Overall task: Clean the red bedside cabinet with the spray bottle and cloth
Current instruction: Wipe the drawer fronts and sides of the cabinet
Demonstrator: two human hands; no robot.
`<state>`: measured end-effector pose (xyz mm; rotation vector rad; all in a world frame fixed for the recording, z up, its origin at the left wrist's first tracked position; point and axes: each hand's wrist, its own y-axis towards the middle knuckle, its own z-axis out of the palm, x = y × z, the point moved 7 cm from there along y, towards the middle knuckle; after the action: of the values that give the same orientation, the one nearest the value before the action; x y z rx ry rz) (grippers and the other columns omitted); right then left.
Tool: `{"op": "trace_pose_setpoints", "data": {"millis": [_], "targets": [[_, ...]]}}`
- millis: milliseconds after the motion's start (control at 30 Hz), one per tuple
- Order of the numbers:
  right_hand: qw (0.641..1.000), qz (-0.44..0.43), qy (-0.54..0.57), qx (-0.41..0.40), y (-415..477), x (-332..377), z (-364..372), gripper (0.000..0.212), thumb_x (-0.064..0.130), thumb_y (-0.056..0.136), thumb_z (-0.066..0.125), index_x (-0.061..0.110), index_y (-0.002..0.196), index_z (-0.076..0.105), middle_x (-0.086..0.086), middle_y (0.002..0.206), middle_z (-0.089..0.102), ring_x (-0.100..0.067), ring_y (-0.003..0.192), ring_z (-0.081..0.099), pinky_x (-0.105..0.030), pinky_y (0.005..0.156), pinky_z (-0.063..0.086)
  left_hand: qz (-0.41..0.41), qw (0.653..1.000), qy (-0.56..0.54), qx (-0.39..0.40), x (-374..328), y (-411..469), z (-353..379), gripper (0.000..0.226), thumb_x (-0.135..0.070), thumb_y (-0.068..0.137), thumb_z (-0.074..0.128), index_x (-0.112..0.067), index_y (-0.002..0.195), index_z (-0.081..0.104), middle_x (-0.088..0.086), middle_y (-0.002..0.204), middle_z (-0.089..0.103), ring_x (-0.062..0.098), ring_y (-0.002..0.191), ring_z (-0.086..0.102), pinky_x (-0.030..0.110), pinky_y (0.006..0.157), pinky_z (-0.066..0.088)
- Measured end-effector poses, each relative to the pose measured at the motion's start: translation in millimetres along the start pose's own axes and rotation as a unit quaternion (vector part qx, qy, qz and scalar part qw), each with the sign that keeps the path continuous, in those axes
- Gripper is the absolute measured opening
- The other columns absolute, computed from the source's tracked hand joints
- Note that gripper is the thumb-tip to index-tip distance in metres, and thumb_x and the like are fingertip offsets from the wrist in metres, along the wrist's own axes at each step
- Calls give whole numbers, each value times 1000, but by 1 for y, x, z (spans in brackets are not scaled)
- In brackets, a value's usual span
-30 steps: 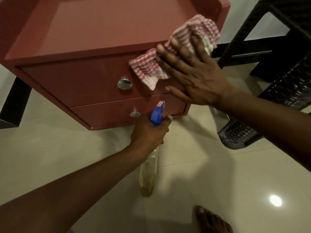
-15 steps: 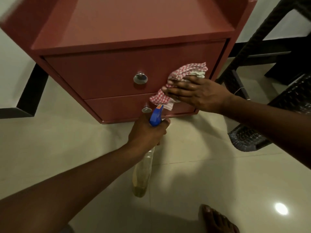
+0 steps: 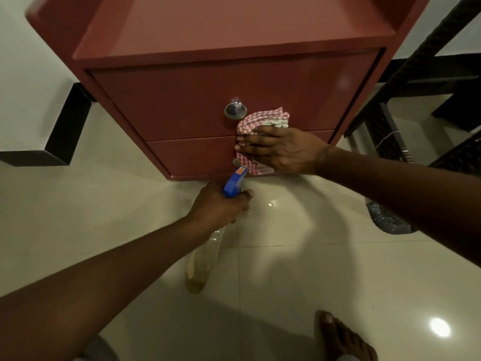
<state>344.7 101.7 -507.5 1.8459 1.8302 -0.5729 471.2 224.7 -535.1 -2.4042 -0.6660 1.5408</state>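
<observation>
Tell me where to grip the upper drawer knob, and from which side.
Pinch the round metal knob by its rim, coming straight at the drawer front, ideally from its left: it stands proud of the flat panel on a short stem, and the checked cloth under the right hand crowds its right side.

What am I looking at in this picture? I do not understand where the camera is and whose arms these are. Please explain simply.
The camera sits on a person's head and looks forward and down, so the two arms are that person's own. There is no machine here. In front stands a red bedside cabinet with two drawers; the upper one has a round metal knob. The right hand presses a red-and-white checked cloth flat against the drawer fronts, just right of the knob. The left hand holds a spray bottle with a blue trigger head, its clear body hanging down. Below is a glossy tiled floor, and a bare foot shows at the bottom.
</observation>
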Motion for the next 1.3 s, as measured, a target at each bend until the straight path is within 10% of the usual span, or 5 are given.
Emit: {"op": "trace_pose_setpoints", "data": {"millis": [200, 600, 767, 1000, 1300], "targets": [[996, 45, 13, -73, 21, 1, -10, 46, 23, 115, 22, 12, 150, 50, -5, 165, 38, -30, 155, 29, -44, 124, 20, 0, 1000, -14, -6, 3, -1, -5, 27, -36, 95, 74, -12, 107, 71, 3, 87, 80, 0, 44, 59, 11, 46, 46], [997, -66, 37, -9, 40, 62, 53, 18, 3, 84, 75, 2, 102, 79, -12, 126, 73, -34, 144, 46, -51, 123, 33, -23, 1000, -2, -12, 16, 1, -21, 31, -45, 92, 73, -21, 112, 71, -8, 89, 79, 5, 55, 67, 16, 57, 48], [997, -60, -17, 52, -10, 43, 65, 40, 9, 92, 70, 8, 131, 68, -11, 159, 45, -25, 157, 19, -47, 129, 5, -27, 1000, -9, -7, 19, -2, -22, 30, -42, 92, 74, -13, 102, 73, -6, 79, 73, 9, 54, 65, 21, 62, 50], [997, 38, 56, -26, -22, 19, 31, 54, 14, 108, 44, 11, 160, 30, -5, 170, 24, -29, 153, 30, -44, 127, 14, -16, 1000, -20, -2, 16, -3, -19, 29, -41, 92, 75, -14, 101, 73, 2, 96, 80, 11, 54, 65, 28, 70, 56], [982, -1, 108, -152, 52, 37, -1, 24, 11, 107, 51, 12, 116, 74, -8, 139, 65, -32, 133, 56, -46, 117, 39, -14, 999, -28, -19, 15, 0, -22, 27, -42, 91, 75, -25, 111, 68, 0, 91, 81, 13, 56, 68, 31, 65, 59]]}}
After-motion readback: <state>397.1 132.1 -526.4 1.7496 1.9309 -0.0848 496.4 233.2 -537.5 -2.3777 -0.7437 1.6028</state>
